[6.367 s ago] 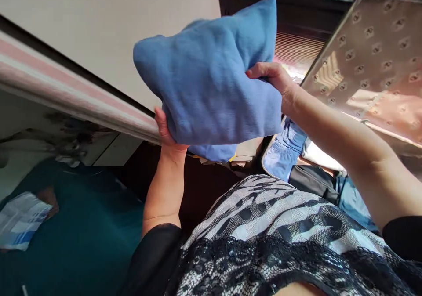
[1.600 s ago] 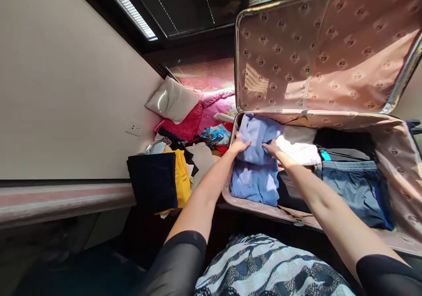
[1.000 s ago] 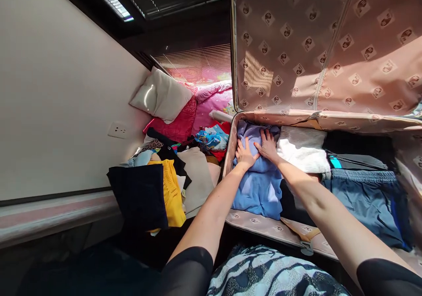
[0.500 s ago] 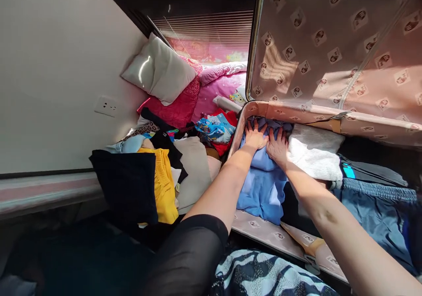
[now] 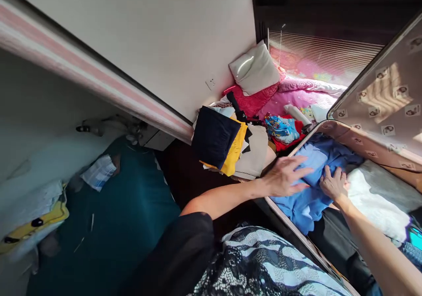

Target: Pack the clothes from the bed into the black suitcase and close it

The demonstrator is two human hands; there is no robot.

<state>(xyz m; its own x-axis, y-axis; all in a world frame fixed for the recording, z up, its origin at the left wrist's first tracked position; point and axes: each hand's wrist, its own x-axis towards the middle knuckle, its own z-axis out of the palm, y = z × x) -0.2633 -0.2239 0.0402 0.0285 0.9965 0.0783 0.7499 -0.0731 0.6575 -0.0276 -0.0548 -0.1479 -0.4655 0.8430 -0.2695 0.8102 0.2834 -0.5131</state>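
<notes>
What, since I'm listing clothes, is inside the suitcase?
The suitcase holds blue clothes, white cloth and black cloth, with something turquoise at the picture's edge. The right hand touches the blue clothes. Anything beneath these is covered; the suitcase's right end is out of view.

Sunlight is entering at the upper right, breaking into stripes on the suitcase lid (image 5: 379,98) and glaring off the white garment (image 5: 372,199) at lower right. The lower left is lying in dim shadow. The left hand (image 5: 286,177) is blurring slightly, and the wide lens is stretching shapes toward the frame's edges.
</notes>
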